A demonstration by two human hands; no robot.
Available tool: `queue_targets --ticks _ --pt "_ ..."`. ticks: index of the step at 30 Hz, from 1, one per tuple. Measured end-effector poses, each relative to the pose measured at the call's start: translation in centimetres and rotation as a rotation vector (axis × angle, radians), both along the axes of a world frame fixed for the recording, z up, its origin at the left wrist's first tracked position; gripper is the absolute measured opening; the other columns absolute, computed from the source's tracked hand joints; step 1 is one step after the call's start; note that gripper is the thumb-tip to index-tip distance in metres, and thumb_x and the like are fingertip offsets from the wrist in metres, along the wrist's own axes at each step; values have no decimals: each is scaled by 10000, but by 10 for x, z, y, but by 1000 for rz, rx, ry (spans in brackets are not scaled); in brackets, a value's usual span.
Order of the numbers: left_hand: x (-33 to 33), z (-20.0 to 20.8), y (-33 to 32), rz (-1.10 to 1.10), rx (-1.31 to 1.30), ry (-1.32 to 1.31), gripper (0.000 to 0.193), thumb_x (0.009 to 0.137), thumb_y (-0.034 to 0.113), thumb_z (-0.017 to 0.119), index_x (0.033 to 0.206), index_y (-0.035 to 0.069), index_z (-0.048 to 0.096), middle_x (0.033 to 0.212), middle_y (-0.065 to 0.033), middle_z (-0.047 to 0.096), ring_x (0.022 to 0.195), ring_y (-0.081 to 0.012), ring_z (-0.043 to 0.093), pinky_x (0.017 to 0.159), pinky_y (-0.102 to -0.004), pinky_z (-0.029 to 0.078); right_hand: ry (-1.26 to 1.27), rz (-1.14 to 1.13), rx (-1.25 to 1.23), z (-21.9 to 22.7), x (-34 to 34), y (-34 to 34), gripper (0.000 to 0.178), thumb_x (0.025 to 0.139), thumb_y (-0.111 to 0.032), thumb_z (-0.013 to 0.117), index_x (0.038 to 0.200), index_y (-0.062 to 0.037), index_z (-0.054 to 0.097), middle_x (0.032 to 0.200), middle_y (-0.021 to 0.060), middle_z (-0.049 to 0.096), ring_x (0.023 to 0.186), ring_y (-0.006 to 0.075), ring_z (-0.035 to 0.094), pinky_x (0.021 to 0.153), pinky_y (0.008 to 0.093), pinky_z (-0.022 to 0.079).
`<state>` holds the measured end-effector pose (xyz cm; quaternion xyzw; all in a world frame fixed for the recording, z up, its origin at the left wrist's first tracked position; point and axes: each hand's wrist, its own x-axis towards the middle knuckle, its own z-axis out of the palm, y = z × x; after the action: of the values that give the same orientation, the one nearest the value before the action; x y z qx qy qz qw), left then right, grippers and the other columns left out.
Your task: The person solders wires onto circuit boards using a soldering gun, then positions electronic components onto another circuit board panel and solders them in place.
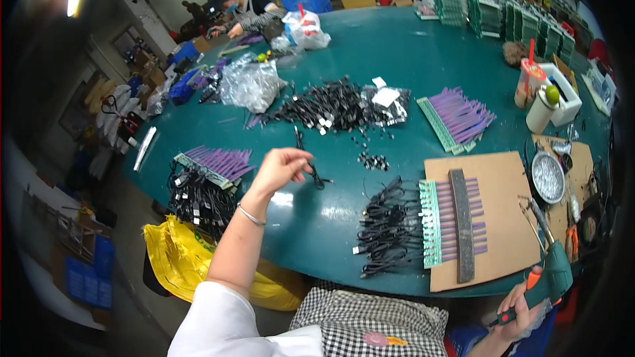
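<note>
My left hand (284,166) is over the middle of the green table, fingers pinched around a short bundled black cable (317,180). At the lower right my right hand (519,312) grips a green soldering gun (557,271) with orange parts, its metal tip pointing up and left. Between my hands, a row of black cables (383,231) meets a green circuit-board strip (431,225) with purple strips. A dark flat bar (462,225) lies across the purple strips on a cardboard sheet (509,225).
Black cables pile up (324,106) at mid-table, small black parts (374,160) nearby. Purple-strip boards (456,119) lie right; another set (215,162) rests left on cables. A metal bowl (548,177) and drink cups (529,82) stand right. Another person (241,10) works at the far left.
</note>
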<state>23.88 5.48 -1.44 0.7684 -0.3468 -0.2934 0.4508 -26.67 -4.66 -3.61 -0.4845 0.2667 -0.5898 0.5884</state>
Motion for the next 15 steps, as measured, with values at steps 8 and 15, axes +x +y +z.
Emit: queue_targets --ticks 8,15 --pt "-14 -26 -11 -350 148 -780 213 678 33 698 875 112 685 909 -14 583 958 -245 473 868 -315 385 43 0 37 -6 13 3 602 764 -120 596 1245 78 294 635 60 435 425 93 423 346 171 356" --pt "-51 -17 -22 -322 16 -668 71 768 35 638 800 28 575 768 -14 589 777 -160 538 722 -266 429 16 -53 122 2 15 8 606 700 -98 606 1191 103 312 578 65 435 403 113 436 339 194 396"
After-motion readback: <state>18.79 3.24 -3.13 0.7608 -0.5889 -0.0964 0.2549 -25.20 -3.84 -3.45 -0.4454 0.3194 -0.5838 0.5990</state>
